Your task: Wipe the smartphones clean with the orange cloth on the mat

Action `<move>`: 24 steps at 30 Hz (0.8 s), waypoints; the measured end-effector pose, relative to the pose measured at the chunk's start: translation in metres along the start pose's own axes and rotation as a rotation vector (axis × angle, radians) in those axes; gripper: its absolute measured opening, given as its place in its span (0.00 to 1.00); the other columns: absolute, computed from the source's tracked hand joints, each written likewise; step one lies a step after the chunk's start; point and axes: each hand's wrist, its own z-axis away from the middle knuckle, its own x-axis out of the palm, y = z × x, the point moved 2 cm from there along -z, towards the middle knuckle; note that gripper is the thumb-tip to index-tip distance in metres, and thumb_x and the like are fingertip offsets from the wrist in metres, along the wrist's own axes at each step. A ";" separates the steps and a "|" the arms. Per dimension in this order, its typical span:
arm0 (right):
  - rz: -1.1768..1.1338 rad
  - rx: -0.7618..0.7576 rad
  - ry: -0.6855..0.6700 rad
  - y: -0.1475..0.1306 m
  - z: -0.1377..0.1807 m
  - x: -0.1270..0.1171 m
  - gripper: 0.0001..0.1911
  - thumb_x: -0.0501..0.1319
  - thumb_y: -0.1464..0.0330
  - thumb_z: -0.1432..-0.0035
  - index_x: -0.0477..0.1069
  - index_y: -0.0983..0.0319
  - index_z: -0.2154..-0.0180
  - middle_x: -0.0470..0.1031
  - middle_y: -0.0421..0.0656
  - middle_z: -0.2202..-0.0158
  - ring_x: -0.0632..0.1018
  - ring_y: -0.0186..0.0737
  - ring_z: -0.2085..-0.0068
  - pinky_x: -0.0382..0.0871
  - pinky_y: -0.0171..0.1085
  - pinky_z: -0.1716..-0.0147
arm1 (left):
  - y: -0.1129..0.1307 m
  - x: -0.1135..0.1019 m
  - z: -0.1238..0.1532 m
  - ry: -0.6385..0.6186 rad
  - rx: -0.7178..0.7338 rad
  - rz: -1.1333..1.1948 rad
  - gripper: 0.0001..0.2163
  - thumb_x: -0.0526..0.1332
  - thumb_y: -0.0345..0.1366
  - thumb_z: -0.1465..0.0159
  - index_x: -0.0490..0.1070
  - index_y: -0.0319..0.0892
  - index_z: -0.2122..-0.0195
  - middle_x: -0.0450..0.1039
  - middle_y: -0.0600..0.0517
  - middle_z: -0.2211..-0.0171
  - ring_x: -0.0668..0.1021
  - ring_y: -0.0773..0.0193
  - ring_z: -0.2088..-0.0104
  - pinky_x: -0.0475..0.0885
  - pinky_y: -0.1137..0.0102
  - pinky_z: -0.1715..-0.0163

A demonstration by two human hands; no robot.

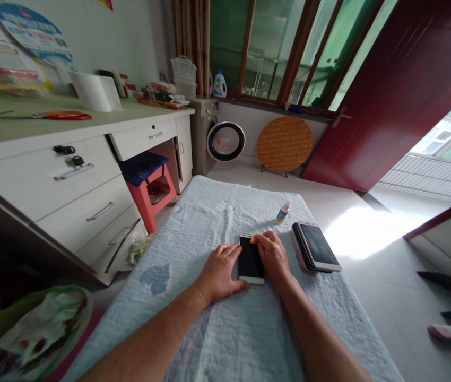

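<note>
A white-framed smartphone (250, 259) with a dark screen lies flat on a table covered by a pale blue quilted cloth (225, 323). My left hand (219, 272) rests flat beside the phone's left edge, fingers stretched forward and touching it. My right hand (272, 254) lies along the phone's right edge, its thumb and forefinger pinched at the phone's top right corner over something small that I cannot make out. A stack of several phones (316, 246) sits just right of my right hand. A small spray bottle (283, 212) stands beyond it.
A white desk with drawers (86, 180) runs along the left, a red stool (149, 193) under it. A washing machine (219, 139) and a round wooden board (285, 143) stand at the far wall. A green bin with rubbish (30, 334) is at the lower left.
</note>
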 end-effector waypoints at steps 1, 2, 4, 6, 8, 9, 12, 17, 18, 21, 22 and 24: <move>-0.002 -0.008 0.001 -0.001 0.000 0.001 0.13 0.53 0.74 0.41 0.76 0.57 0.63 0.68 0.42 0.63 0.70 0.38 0.61 0.63 0.35 0.59 | 0.000 0.000 0.000 0.000 0.000 -0.001 0.40 0.69 0.49 0.52 0.60 0.42 0.40 0.63 0.45 0.40 0.63 0.47 0.41 0.59 0.56 0.41; -0.006 -0.020 0.001 -0.001 -0.001 0.001 0.13 0.53 0.74 0.41 0.76 0.57 0.63 0.68 0.43 0.63 0.70 0.39 0.61 0.63 0.35 0.59 | 0.000 0.000 0.000 0.002 0.002 -0.001 0.40 0.70 0.49 0.52 0.60 0.42 0.40 0.63 0.45 0.40 0.63 0.47 0.41 0.59 0.56 0.41; -0.020 -0.054 -0.002 -0.004 -0.002 0.002 0.13 0.53 0.74 0.40 0.75 0.57 0.63 0.69 0.43 0.62 0.69 0.39 0.60 0.63 0.35 0.58 | 0.000 -0.001 0.000 0.007 0.008 0.008 0.39 0.70 0.49 0.53 0.61 0.42 0.40 0.63 0.45 0.40 0.63 0.47 0.42 0.59 0.56 0.41; -0.043 -0.093 -0.013 -0.007 -0.002 0.002 0.13 0.52 0.74 0.40 0.73 0.57 0.61 0.69 0.43 0.62 0.69 0.39 0.60 0.63 0.36 0.58 | 0.001 -0.002 0.000 0.010 0.015 0.030 0.39 0.70 0.48 0.53 0.61 0.44 0.41 0.64 0.47 0.41 0.64 0.47 0.42 0.59 0.56 0.41; -0.068 -0.128 -0.028 -0.012 -0.002 0.002 0.12 0.52 0.75 0.40 0.72 0.57 0.62 0.70 0.43 0.63 0.69 0.39 0.60 0.63 0.36 0.58 | 0.003 -0.004 -0.001 0.006 0.017 0.054 0.39 0.71 0.47 0.54 0.61 0.46 0.41 0.65 0.48 0.42 0.65 0.48 0.43 0.59 0.56 0.42; -0.079 -0.145 -0.040 -0.015 -0.001 0.002 0.12 0.52 0.75 0.40 0.72 0.57 0.63 0.70 0.42 0.63 0.69 0.39 0.60 0.63 0.35 0.58 | 0.003 -0.005 -0.001 0.003 0.018 0.063 0.39 0.71 0.47 0.54 0.60 0.47 0.41 0.65 0.48 0.42 0.65 0.48 0.43 0.59 0.56 0.42; -0.084 -0.189 -0.089 -0.023 0.001 0.002 0.10 0.53 0.74 0.41 0.71 0.58 0.67 0.69 0.41 0.63 0.68 0.38 0.61 0.62 0.34 0.59 | 0.004 -0.007 -0.001 -0.007 0.027 0.081 0.40 0.72 0.47 0.55 0.60 0.48 0.40 0.65 0.50 0.42 0.65 0.49 0.44 0.60 0.58 0.42; -0.080 -0.228 -0.109 -0.024 0.003 0.004 0.10 0.53 0.75 0.41 0.71 0.59 0.68 0.68 0.42 0.61 0.67 0.38 0.60 0.62 0.35 0.58 | 0.002 -0.005 -0.001 0.000 0.032 0.082 0.39 0.72 0.46 0.55 0.61 0.47 0.41 0.66 0.49 0.43 0.65 0.49 0.44 0.60 0.58 0.43; -0.084 -0.237 -0.110 -0.022 0.002 0.004 0.11 0.52 0.76 0.41 0.71 0.59 0.68 0.69 0.42 0.61 0.67 0.38 0.60 0.62 0.35 0.57 | 0.002 -0.005 -0.001 0.004 0.032 0.081 0.40 0.72 0.46 0.55 0.61 0.48 0.41 0.66 0.50 0.43 0.65 0.49 0.44 0.60 0.58 0.43; -0.076 -0.236 -0.088 -0.017 0.001 0.002 0.12 0.51 0.77 0.41 0.71 0.59 0.67 0.69 0.43 0.60 0.67 0.39 0.59 0.62 0.36 0.56 | 0.001 -0.003 -0.001 0.007 0.033 0.068 0.40 0.72 0.47 0.55 0.60 0.47 0.41 0.65 0.49 0.42 0.65 0.49 0.43 0.59 0.57 0.42; -0.067 -0.222 -0.073 -0.015 0.001 0.001 0.13 0.51 0.78 0.41 0.71 0.59 0.66 0.69 0.43 0.60 0.67 0.39 0.59 0.62 0.37 0.56 | 0.001 -0.003 -0.001 0.007 0.031 0.059 0.40 0.71 0.48 0.55 0.60 0.47 0.40 0.65 0.49 0.42 0.64 0.49 0.43 0.59 0.57 0.42; -0.051 -0.178 -0.038 -0.010 0.000 -0.001 0.14 0.50 0.78 0.42 0.71 0.59 0.66 0.69 0.43 0.61 0.68 0.40 0.59 0.62 0.37 0.56 | 0.000 -0.001 -0.001 0.010 0.021 0.041 0.40 0.71 0.48 0.54 0.60 0.45 0.40 0.64 0.48 0.41 0.64 0.48 0.42 0.59 0.56 0.41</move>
